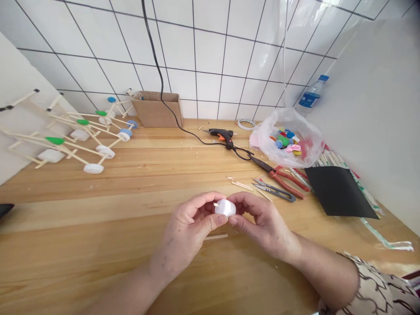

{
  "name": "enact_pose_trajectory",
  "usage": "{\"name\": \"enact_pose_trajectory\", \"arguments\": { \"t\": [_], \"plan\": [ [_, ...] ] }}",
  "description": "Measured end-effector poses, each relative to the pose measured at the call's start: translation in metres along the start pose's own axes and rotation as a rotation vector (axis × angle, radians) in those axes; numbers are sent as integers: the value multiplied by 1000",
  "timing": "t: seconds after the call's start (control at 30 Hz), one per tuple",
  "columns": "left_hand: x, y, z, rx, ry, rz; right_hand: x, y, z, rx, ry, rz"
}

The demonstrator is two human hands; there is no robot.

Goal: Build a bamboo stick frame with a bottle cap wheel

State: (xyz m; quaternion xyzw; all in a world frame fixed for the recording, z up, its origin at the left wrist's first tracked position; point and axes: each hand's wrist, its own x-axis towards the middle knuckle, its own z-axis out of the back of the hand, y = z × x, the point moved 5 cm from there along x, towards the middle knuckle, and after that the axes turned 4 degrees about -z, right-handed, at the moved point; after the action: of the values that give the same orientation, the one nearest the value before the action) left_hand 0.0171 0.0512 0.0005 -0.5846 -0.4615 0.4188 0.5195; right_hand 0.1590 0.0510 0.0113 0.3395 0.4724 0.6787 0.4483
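White plastic bottle caps [225, 207], seemingly two pressed together, are held up just over the table. The end of a thin wooden stick pokes out of their left side. My left hand [187, 229] is closed, pinching the caps between thumb and fingers. From the other side, my right hand [267, 227] also grips them with thumb and fingertips. Under the hands lies a flat wooden strip [215, 237]. Short wooden sticks [242, 185] and grey thread snips [275, 190] lie beyond the right hand.
Stick-built models [74, 148] with cap wheels stand at the left. Behind are a cardboard box [157, 111], a corded glue gun [223, 135] and a tape roll [246, 124]. At the right are pliers [285, 180], a bag of caps [295, 135], a black sheet [341, 191] and a bottle [311, 96].
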Motion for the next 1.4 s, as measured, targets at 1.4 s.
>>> {"name": "enact_pose_trajectory", "arguments": {
  "t": [1.4],
  "plan": [
    [1,-4,2,217,25,-28,8,-17,-5,409,77,-171]
  ]
}}
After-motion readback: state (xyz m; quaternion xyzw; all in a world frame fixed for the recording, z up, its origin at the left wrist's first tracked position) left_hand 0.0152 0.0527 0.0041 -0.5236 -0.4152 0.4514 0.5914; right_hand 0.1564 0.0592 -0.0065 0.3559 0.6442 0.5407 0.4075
